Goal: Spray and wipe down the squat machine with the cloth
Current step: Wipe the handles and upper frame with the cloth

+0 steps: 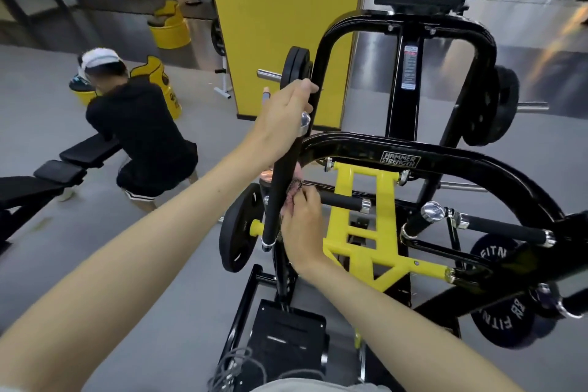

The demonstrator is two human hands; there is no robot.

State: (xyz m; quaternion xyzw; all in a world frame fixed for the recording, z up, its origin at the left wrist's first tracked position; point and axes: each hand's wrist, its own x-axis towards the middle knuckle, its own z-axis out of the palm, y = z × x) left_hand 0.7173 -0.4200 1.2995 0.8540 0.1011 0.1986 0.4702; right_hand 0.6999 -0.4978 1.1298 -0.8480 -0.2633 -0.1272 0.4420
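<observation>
Head view: the right hand point(302, 226) pinches the pink cloth point(294, 189) in curled fingers, pressing it against the black grip handle point(277, 200) of the squat machine point(350, 146), probably to rub along its length. The left hand point(284, 113) curls its fingers round the frame upright point(324, 64) just above the handle's chrome cap, seemingly as a brace. No spray bottle shows plainly

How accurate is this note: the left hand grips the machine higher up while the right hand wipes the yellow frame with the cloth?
Wrong in one detail. The head view shows the right hand holding the cloth against the black handle, not the yellow frame. The left hand does grip the machine higher up.
</observation>
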